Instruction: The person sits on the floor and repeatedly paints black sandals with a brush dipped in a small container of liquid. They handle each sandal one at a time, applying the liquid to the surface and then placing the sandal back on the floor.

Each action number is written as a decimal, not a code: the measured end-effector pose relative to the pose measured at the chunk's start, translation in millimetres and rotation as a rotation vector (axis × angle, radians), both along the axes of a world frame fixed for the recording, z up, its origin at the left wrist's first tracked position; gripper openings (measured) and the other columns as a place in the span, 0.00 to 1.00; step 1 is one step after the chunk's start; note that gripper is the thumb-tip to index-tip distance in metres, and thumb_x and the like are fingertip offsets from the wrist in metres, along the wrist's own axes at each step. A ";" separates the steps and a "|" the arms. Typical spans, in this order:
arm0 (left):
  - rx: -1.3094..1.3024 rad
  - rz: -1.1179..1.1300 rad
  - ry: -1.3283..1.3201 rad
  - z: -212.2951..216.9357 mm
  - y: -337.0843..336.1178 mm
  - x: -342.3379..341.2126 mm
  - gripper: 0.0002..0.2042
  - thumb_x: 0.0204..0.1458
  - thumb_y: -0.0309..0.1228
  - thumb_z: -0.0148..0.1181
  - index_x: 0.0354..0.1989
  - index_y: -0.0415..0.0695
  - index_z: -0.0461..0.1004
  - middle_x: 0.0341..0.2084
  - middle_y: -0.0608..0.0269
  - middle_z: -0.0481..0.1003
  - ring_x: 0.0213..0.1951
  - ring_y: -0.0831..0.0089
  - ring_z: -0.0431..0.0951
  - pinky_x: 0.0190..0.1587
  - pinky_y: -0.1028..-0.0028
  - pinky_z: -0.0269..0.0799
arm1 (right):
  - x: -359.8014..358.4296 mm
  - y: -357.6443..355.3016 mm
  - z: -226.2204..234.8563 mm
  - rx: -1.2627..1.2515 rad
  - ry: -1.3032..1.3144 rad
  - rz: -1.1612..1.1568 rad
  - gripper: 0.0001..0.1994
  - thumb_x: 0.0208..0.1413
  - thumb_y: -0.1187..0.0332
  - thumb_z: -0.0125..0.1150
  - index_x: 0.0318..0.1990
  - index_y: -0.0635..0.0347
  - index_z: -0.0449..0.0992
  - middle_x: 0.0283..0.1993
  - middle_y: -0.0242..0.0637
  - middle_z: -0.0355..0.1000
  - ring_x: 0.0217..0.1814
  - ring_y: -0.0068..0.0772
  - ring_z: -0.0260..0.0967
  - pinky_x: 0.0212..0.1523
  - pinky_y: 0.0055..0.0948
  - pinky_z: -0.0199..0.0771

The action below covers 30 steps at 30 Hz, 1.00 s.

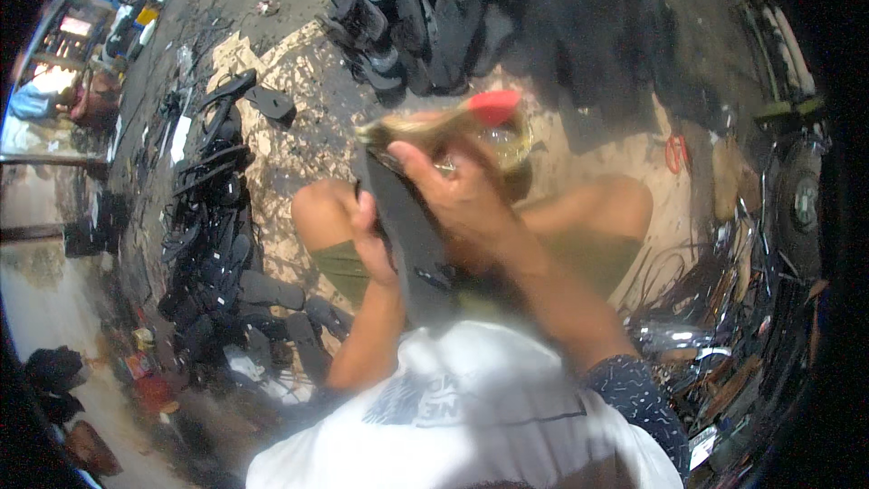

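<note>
My left hand (369, 237) grips the left edge of a long black rubber sandal sole (412, 235) held upright over my lap. My right hand (457, 192) holds the sole's upper end from the right, with a brush (425, 131) with a red handle tip in its fingers; the brush blurs across the top of the sole. A clear container (503, 143) sits just behind the hands, between my bent knees.
A pile of black soles (412, 14) lies ahead on the ground. More black soles and straps (217, 217) are heaped at my left. Orange-handled scissors (675, 152) lie at the right. Tools and metal parts (724, 308) crowd the right edge.
</note>
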<state>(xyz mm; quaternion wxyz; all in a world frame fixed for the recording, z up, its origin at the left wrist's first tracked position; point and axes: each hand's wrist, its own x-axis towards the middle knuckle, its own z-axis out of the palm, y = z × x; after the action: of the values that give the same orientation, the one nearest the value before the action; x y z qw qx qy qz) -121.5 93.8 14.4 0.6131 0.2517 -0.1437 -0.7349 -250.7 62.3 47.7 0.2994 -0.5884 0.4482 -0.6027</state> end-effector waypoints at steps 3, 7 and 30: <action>-0.022 -0.007 0.067 2.6 -1.5 0.9 0.24 0.62 0.48 0.45 0.58 0.43 0.67 0.52 0.57 0.73 0.53 0.64 0.73 0.59 0.64 0.67 | -4.5 -4.2 -2.4 -0.050 0.043 0.021 0.14 0.56 0.69 0.65 0.48 0.63 0.75 0.48 0.47 0.74 0.51 0.38 0.73 0.52 0.35 0.71; -0.044 -0.071 0.167 2.7 -1.4 5.4 0.26 0.61 0.48 0.44 0.60 0.42 0.65 0.54 0.55 0.72 0.54 0.62 0.73 0.59 0.62 0.68 | -14.8 -14.4 8.1 -0.154 0.208 -0.071 0.12 0.55 0.70 0.66 0.45 0.61 0.77 0.45 0.44 0.76 0.48 0.37 0.75 0.49 0.34 0.73; -0.090 -0.111 0.385 -1.2 -22.5 -2.9 0.26 0.64 0.50 0.41 0.53 0.40 0.73 0.50 0.53 0.75 0.52 0.59 0.75 0.58 0.60 0.68 | -23.4 -5.8 5.1 -0.123 0.092 0.138 0.12 0.52 0.75 0.66 0.45 0.61 0.77 0.44 0.43 0.76 0.47 0.42 0.74 0.51 0.34 0.72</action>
<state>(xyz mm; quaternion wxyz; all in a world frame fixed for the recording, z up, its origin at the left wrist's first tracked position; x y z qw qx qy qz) -124.4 71.3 13.2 0.5987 0.0708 -0.0704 -0.7948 -274.1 56.5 52.9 0.2823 -0.6623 0.3820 -0.5795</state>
